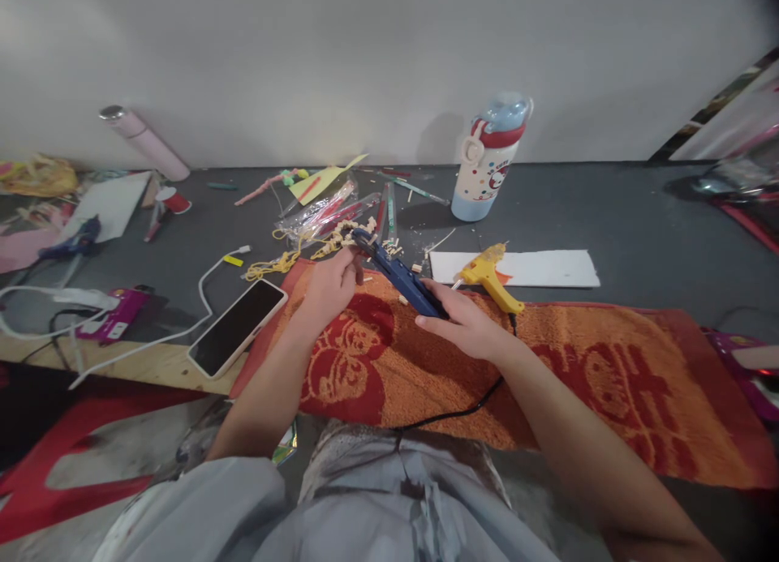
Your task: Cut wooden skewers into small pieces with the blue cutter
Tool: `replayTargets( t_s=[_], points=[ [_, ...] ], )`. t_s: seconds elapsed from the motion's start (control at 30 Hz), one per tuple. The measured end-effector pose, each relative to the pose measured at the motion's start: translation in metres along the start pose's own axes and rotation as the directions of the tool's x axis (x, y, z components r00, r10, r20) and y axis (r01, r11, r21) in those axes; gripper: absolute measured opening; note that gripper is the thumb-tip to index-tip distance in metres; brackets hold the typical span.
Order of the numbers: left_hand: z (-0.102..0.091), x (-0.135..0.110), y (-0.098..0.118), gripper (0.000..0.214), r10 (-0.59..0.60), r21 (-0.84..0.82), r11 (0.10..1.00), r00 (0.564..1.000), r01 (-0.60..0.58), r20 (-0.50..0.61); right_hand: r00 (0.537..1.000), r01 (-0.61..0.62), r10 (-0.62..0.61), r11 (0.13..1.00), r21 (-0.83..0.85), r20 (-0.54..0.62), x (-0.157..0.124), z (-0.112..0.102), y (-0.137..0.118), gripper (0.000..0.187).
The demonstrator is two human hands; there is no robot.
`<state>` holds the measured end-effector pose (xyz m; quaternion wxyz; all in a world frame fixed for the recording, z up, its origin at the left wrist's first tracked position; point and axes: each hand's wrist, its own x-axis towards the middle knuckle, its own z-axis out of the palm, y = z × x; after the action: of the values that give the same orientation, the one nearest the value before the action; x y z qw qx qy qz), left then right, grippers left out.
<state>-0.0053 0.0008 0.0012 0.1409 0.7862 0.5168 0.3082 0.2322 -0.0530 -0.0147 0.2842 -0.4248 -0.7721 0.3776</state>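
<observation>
My right hand (pixel 466 323) is closed around the grip of a blue glue gun (pixel 395 274), whose black cord (pixel 462 412) runs back toward my lap. The gun's nozzle points left and up at a small pale beaded piece (pixel 346 236) that my left hand (pixel 332 286) pinches between its fingers. Both hands hover over an orange and red towel (pixel 608 375) spread on the dark grey surface. A second, yellow glue gun (pixel 487 276) lies just beyond my right hand, partly on a white sheet (pixel 548 268).
A phone (pixel 237 327) on a white cable lies left of the towel. Packets of sticks (pixel 325 213), yellow cord (pixel 271 263) and scraps lie behind my hands. A child's water bottle (pixel 490 160) stands at the wall, with a pink cylinder (pixel 146 143) at far left and blue scissors (pixel 73 242).
</observation>
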Motion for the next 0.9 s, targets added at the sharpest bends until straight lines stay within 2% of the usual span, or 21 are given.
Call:
replayTargets(
  t_s=[0.53,0.9],
  points=[
    [-0.0004,0.0020,0.0012,0.020,0.001,0.038,0.999,0.999,0.001,-0.036,1.000,-0.007,0.007,0.998,0.058,-0.003,-0.0004,0.0017,0.0000,0.053],
    [0.0048,0.0002,-0.0012,0.019,0.010,0.051,0.999,0.998,-0.007,-0.060,0.998,-0.026,0.026,1.000,0.010,-0.051,0.0013,0.0066,-0.0007,0.048]
  ],
)
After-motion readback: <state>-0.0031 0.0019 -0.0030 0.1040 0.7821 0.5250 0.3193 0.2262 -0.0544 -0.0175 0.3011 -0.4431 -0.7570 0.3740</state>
